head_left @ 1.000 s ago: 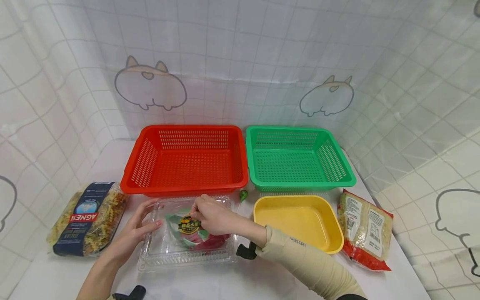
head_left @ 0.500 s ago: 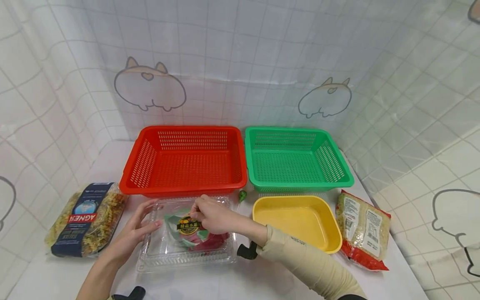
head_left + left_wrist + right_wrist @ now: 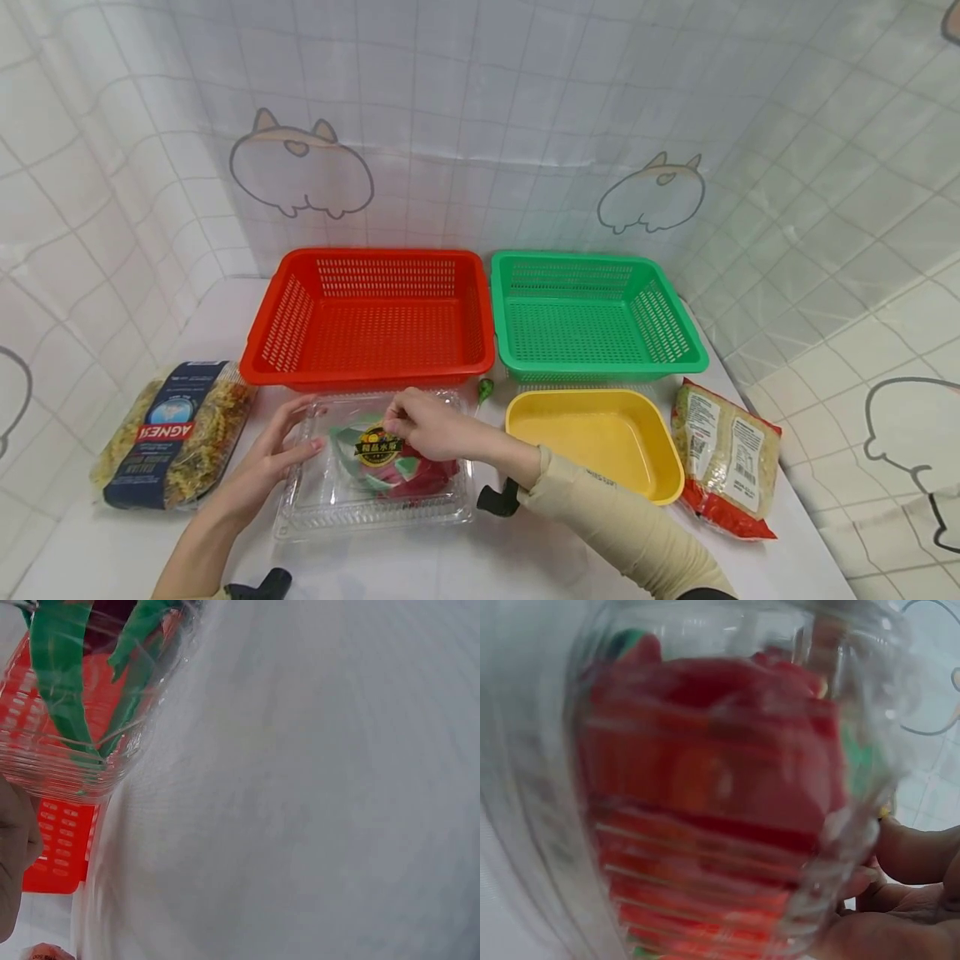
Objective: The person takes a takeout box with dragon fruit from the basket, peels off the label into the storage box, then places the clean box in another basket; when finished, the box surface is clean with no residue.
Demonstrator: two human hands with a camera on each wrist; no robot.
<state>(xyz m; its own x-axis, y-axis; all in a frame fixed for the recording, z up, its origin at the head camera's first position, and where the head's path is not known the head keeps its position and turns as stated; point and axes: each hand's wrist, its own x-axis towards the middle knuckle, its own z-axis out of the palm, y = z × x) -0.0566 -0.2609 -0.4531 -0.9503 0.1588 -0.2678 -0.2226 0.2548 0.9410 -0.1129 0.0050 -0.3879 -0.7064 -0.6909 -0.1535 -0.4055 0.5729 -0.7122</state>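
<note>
A clear plastic clamshell box (image 3: 322, 504) lies in front of the red basket. Inside it shows a dragon fruit (image 3: 435, 475), pink with green scales. On the lid is a round black and gold label (image 3: 378, 444). My left hand (image 3: 266, 458) rests at the box's left side, thumb laid over the lid and fingers reaching to the far left corner. Fingers curled, my right hand (image 3: 427, 427) is over the lid, thumb and index right at the label's upper right edge. In the right wrist view its curled fingers (image 3: 907, 900) lie beside the box.
A red basket (image 3: 367, 379) and a green basket (image 3: 607, 367) stand behind. A yellow tub (image 3: 600, 492) sits under the right forearm's far side. A pasta bag (image 3: 176, 437) lies left, a grain bag (image 3: 727, 458) right. A green lollipop-shaped thing (image 3: 485, 388) lies beside the box.
The right hand has shifted slightly at the label, and its sleeve a little with it. The left hand and the box stay where they were.
</note>
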